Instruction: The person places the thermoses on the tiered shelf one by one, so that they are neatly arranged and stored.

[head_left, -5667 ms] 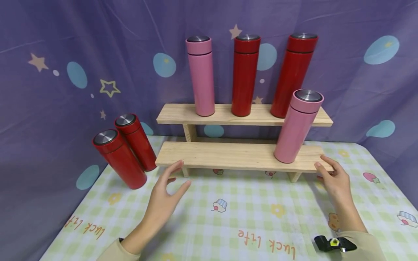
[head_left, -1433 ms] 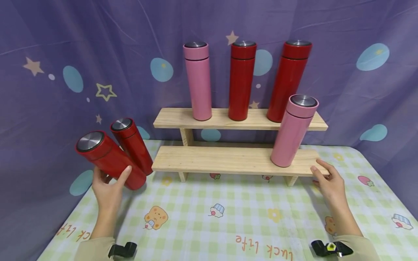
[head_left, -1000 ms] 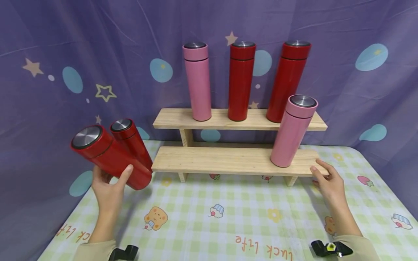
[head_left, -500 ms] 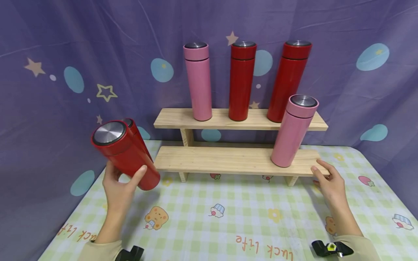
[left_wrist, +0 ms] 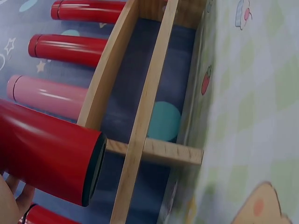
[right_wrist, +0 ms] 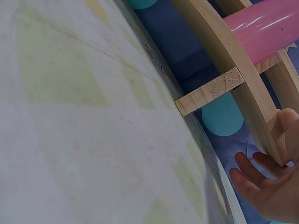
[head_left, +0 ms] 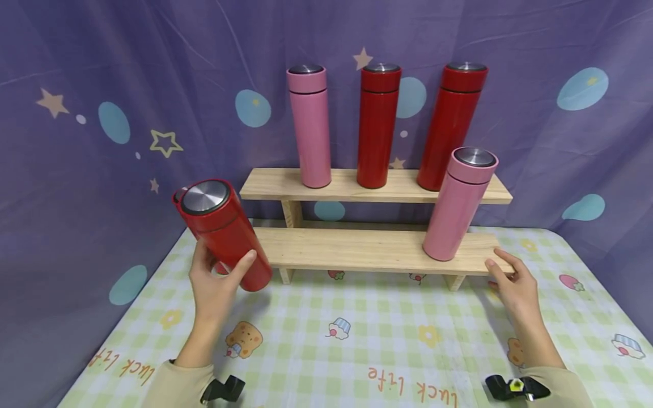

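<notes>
My left hand (head_left: 214, 289) grips a red thermos bottle (head_left: 232, 241) with a steel lid top. The bottle leans left, raised off the table beside the left end of a two-tier wooden shelf (head_left: 347, 249); its dark base shows in the left wrist view. Behind it, a second red bottle (left_wrist: 49, 217) is mostly hidden in the head view. At the shelf's right end, my right hand (head_left: 517, 289) holds the lower board's corner, thumb (right_wrist: 287, 123) against the wood and other fingers below. A pink bottle (head_left: 456, 209) stands on that board, near this hand.
On the upper board stand a pink bottle (head_left: 311, 130), a red bottle (head_left: 377, 130) and another red bottle (head_left: 451, 130). A purple patterned curtain (head_left: 168, 73) hangs close behind. The table carries a green checked cloth (head_left: 388, 340).
My left hand reached left, took hold of the nearer red bottle, lifted it, then carried it right, in front of the other red bottle. My right hand stays at the shelf end.
</notes>
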Action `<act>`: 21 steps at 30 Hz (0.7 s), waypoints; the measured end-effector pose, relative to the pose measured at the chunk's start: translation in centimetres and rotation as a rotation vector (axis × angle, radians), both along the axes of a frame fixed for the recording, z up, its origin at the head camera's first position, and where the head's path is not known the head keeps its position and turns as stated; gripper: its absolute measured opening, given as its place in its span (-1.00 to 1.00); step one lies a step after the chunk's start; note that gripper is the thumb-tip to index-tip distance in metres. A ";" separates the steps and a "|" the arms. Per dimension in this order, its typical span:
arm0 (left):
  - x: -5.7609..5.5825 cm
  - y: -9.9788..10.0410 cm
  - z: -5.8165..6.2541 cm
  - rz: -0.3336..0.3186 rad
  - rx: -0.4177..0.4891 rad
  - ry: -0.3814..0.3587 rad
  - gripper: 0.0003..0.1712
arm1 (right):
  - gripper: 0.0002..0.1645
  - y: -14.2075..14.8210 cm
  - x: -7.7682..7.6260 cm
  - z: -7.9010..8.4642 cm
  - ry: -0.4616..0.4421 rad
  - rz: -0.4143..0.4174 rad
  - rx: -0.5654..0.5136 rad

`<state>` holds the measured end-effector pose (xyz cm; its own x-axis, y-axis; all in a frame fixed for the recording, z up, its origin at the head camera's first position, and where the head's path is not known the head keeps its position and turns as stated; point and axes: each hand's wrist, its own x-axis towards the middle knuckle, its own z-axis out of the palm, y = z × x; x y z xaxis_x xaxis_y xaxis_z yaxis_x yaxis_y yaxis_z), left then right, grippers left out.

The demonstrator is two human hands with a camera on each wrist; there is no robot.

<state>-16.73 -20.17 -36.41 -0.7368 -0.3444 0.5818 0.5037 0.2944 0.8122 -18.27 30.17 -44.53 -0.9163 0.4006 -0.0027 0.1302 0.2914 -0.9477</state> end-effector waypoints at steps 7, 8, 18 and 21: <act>-0.9 1.4 0.0 -0.063 -0.002 -0.019 -0.30 | -0.19 0.0 0.2 0.1 0.014 0.016 0.006; -1.0 1.6 0.0 -0.070 -0.002 -0.024 -0.30 | -0.19 0.0 0.2 0.1 0.015 0.019 0.005; -2.0 3.5 0.0 -0.100 -0.051 -0.030 -0.33 | -0.19 -0.1 0.1 0.1 0.006 0.012 -0.004; -2.3 4.0 -0.2 -0.126 -0.052 -0.028 -0.33 | -0.19 0.0 0.1 0.1 0.008 0.013 -0.007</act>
<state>-19.06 -16.15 -36.62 -0.7885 -0.2177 0.5752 0.5168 0.2726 0.8116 -18.14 30.13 -44.39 -0.9214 0.3887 0.0021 0.1187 0.2865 -0.9507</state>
